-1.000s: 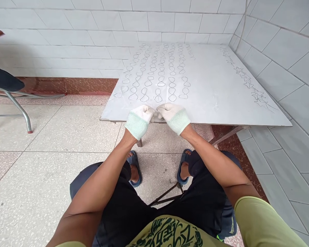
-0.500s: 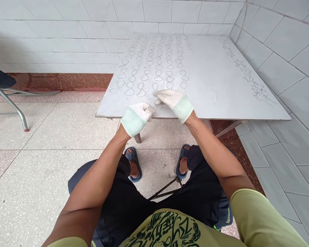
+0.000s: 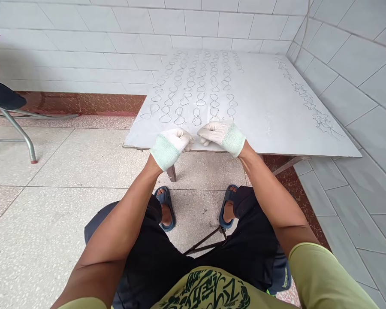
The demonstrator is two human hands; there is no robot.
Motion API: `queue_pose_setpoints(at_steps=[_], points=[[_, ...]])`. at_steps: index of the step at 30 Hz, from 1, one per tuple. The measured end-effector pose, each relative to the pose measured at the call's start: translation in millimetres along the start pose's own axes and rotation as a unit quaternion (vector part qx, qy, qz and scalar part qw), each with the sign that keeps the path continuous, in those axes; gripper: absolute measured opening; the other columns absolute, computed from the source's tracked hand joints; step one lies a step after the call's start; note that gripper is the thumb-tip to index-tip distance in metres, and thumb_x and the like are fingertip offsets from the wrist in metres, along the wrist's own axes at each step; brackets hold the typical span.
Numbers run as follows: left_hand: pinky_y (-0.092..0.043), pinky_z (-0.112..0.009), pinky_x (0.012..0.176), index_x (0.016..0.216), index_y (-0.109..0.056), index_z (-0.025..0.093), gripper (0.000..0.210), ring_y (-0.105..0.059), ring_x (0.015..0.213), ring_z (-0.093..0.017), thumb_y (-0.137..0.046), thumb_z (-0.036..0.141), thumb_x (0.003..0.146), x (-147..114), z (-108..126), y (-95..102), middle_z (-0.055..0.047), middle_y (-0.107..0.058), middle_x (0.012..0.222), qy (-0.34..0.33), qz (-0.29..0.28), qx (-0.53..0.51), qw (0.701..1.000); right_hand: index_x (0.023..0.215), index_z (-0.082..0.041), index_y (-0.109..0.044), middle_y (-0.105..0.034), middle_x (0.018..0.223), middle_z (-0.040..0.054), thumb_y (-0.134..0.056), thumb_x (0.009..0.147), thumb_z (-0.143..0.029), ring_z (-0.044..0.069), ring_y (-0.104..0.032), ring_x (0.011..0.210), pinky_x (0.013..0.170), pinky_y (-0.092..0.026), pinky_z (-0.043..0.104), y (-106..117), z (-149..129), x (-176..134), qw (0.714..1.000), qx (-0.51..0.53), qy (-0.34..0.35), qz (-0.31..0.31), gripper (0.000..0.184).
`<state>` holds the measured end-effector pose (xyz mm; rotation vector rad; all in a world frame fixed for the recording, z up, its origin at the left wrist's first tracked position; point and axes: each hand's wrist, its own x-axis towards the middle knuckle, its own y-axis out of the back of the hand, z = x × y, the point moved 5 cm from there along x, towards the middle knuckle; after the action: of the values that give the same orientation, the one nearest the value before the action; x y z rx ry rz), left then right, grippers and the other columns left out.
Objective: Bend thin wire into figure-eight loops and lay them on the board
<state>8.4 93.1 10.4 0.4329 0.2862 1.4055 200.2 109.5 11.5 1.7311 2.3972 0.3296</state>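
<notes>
My left hand [image 3: 175, 143], in a white knitted glove with a mint cuff, is closed in a pinch over the front edge of the white board [image 3: 257, 141]. My right hand [image 3: 218, 134], gloved the same way, pinches just to the right, its fingertips close to the left ones. A thin wire [image 3: 194, 138] shows faintly between the two sets of fingers; its full shape is hidden. Beyond the hands lie rows of wire figure-eights [image 3: 215, 101], the nearest just past my fingertips.
Star-shaped wire pieces [image 3: 309, 101] form a line along the board's right side. Tiled walls [image 3: 199, 21] border the back and right. A metal-legged chair [image 3: 19, 131] stands at left. Between my sandaled feet is a dark stand leg [image 3: 206, 244].
My right hand has lowered toward the board's front edge and turned its fingertips down near the left hand's. The left hand stays almost in place. The view has tilted slightly.
</notes>
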Motion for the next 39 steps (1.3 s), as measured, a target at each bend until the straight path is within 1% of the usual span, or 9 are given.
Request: queue_pose_setpoints(at_steps=[6, 11, 16, 18, 22, 26, 30, 33, 39], points=[[-0.049, -0.029, 0.064, 0.074, -0.074, 0.02, 0.025, -0.068, 0.069, -0.02, -0.065, 0.036, 0.09, -2, 2, 1.0, -0.008, -0.078, 0.072, -0.006, -0.004, 0.017, 1.0, 0.082, -0.021, -0.084, -0.085, 0.082, 0.0019, -0.082, 0.101, -0.03, 0.013, -0.079, 0.076, 0.078, -0.066, 0.024, -2, 11, 2, 0.998, 0.057, 0.04, -0.009, 0.021], [-0.049, -0.029, 0.063, 0.074, -0.075, 0.02, 0.025, -0.068, 0.068, -0.02, -0.064, 0.038, 0.088, -1, 1, 1.9, -0.007, -0.077, 0.071, -0.005, 0.004, 0.026, 1.0, 0.082, -0.021, -0.084, -0.086, 0.083, 0.003, -0.082, 0.101, -0.029, 0.014, -0.08, 0.078, 0.079, -0.068, 0.024, -4, 13, 2, 0.998, 0.06, 0.023, 0.009, 0.021], [-0.043, -0.03, 0.058, 0.069, -0.074, 0.022, 0.03, -0.062, 0.063, -0.019, -0.064, 0.042, 0.089, 0, 2, 3.1, -0.007, -0.076, 0.069, -0.011, 0.004, 0.083, 0.996, 0.08, -0.022, -0.085, -0.087, 0.082, 0.0039, -0.089, 0.097, -0.032, 0.016, -0.081, 0.076, 0.079, -0.071, 0.028, -1, 17, -1, 0.996, 0.085, 0.009, 0.014, 0.02], [-0.045, -0.03, 0.059, 0.068, -0.072, 0.022, 0.032, -0.063, 0.063, -0.019, -0.065, 0.043, 0.091, 0, 3, 3.4, -0.007, -0.076, 0.069, -0.02, -0.003, 0.086, 0.996, 0.082, -0.022, -0.087, -0.088, 0.085, 0.0049, -0.09, 0.096, -0.036, 0.017, -0.083, 0.08, 0.082, -0.071, 0.03, 1, 17, -2, 0.997, 0.082, 0.016, 0.003, 0.021], [-0.053, -0.029, 0.067, 0.074, -0.073, 0.021, 0.027, -0.069, 0.069, -0.019, -0.066, 0.04, 0.093, 0, 3, 2.9, -0.007, -0.078, 0.073, -0.028, -0.03, 0.022, 0.999, 0.089, -0.02, -0.089, -0.089, 0.089, 0.0066, -0.089, 0.1, -0.042, 0.019, -0.086, 0.083, 0.086, -0.072, 0.032, 4, 15, -3, 0.996, 0.091, 0.004, -0.017, 0.024], [-0.055, -0.029, 0.067, 0.076, -0.073, 0.021, 0.023, -0.07, 0.068, -0.019, -0.066, 0.035, 0.093, -1, 3, 3.5, -0.006, -0.076, 0.071, -0.025, -0.05, 0.017, 0.998, 0.095, -0.02, -0.087, -0.09, 0.094, 0.0077, -0.083, 0.106, -0.05, 0.02, -0.086, 0.085, 0.092, -0.073, 0.036, 5, 8, -3, 0.993, 0.112, -0.013, 0.029, 0.032], [-0.052, -0.03, 0.066, 0.074, -0.073, 0.022, 0.024, -0.071, 0.069, -0.02, -0.064, 0.036, 0.091, -3, 4, 3.0, -0.005, -0.077, 0.07, -0.033, -0.068, 0.064, 0.995, 0.096, -0.021, -0.086, -0.09, 0.099, 0.0075, -0.086, 0.103, -0.056, 0.022, -0.087, 0.094, 0.101, -0.073, 0.039, -4, 1, -4, 0.988, 0.144, 0.025, 0.053, 0.035], [-0.049, -0.031, 0.067, 0.075, -0.074, 0.021, 0.026, -0.07, 0.069, -0.021, -0.061, 0.037, 0.091, -5, 5, 2.4, -0.005, -0.079, 0.072, -0.036, -0.061, 0.121, 0.99, 0.094, -0.021, -0.084, -0.089, 0.094, 0.0084, -0.087, 0.1, -0.06, 0.024, -0.088, 0.094, 0.1, -0.074, 0.041, -12, 5, -2, 0.984, 0.169, 0.015, 0.056, 0.04], [-0.047, -0.034, 0.067, 0.073, -0.074, 0.024, 0.03, -0.07, 0.07, -0.023, -0.06, 0.044, 0.089, -5, 2, -2.7, -0.005, -0.078, 0.071, -0.05, -0.059, 0.145, 0.986, 0.086, -0.022, -0.079, -0.087, 0.089, 0.0076, -0.087, 0.102, -0.047, 0.022, -0.087, 0.091, 0.092, -0.074, 0.035, -15, 17, 4, 0.977, 0.208, -0.012, 0.042, 0.031]])
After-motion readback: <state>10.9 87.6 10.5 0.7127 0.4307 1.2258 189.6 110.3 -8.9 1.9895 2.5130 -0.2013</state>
